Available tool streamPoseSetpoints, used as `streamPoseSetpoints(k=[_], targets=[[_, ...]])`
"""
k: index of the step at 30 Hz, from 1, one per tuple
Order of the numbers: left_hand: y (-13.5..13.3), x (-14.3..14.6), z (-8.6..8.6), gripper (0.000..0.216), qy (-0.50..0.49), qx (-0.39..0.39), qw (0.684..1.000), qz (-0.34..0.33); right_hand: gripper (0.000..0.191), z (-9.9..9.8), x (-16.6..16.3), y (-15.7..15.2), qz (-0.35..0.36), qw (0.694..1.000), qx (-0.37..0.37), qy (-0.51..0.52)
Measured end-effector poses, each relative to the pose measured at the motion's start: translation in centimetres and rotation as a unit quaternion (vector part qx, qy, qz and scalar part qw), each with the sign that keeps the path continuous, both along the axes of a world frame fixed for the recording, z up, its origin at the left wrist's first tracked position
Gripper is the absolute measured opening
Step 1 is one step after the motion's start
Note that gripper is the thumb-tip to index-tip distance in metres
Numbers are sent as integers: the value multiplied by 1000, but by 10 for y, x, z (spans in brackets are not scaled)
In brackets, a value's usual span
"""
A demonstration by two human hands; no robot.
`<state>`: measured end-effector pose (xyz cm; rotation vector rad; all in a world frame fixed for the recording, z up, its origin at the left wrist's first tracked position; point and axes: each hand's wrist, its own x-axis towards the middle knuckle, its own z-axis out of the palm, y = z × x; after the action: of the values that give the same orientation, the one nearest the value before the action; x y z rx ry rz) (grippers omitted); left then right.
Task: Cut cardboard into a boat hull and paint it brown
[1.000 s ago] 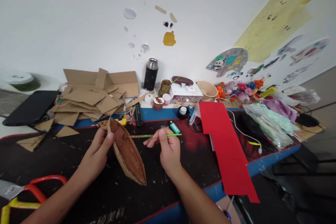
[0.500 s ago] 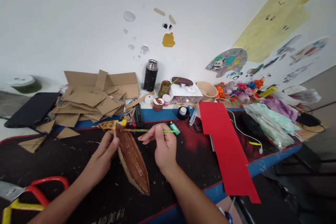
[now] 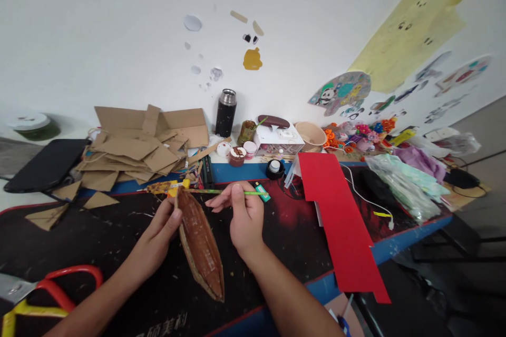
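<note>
A brown cardboard boat lies on the black desk mat, its pointed far end near the mat's back edge. My left hand grips the boat's left side near that far end, thumb on the rim. My right hand pinches a thin green paintbrush, held level, with its tip reaching the boat's far point. The boat's inside looks painted dark brown.
A pile of cardboard scraps sits back left, a black flask and paint pots behind the boat. A green lighter lies by the brush. A red card sheet hangs over the front right edge. Craft clutter fills the right.
The brush tip has moved from the middle of the boat's inside up to its far point. The boat has turned slightly and shifted right with my left hand.
</note>
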<state>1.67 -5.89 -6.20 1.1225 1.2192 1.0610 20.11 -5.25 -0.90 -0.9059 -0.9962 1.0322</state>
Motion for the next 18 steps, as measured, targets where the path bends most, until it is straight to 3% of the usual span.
streamPoseSetpoints(k=[18], targets=[[1,-3,3,54,11,17,1000,18,51,-2,9,-9,-8,1000,-15,-8]])
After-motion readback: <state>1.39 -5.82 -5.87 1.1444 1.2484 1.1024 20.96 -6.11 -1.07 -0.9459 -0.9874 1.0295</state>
